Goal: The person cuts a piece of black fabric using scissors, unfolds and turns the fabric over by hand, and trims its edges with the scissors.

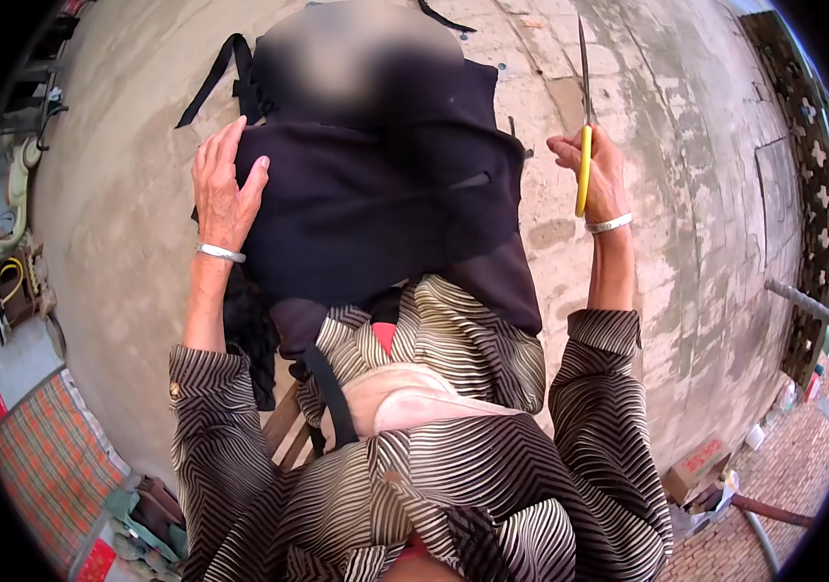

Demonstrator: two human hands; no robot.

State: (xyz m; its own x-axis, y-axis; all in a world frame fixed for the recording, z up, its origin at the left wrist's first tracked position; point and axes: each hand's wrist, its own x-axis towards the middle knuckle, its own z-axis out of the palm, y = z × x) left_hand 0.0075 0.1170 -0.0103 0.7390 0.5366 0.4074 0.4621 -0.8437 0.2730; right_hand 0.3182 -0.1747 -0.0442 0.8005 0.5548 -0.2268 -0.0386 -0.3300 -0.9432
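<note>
Dark cloth (366, 213) is spread over my lap and knees. My left hand (225, 184) rests at the cloth's left edge, fingers stretched and thumb apart, gripping nothing. Off to the right of the cloth, my right hand (597, 170) is closed around the yellow handle of a pair of scissors (584, 179). The scissors' long blades point away from me and look closed together. A black strap (216, 82) trails beyond my left hand. Part of the cloth's far end is blurred, so I cannot make it out.
Worn concrete ground (696, 242) surrounds me. A checked cloth (56, 456) lies at lower left, near a brown bag (17, 291). At lower right are a cardboard box (698, 464) and a brick-paved strip (773, 504). A low patterned wall (807, 165) runs along the right.
</note>
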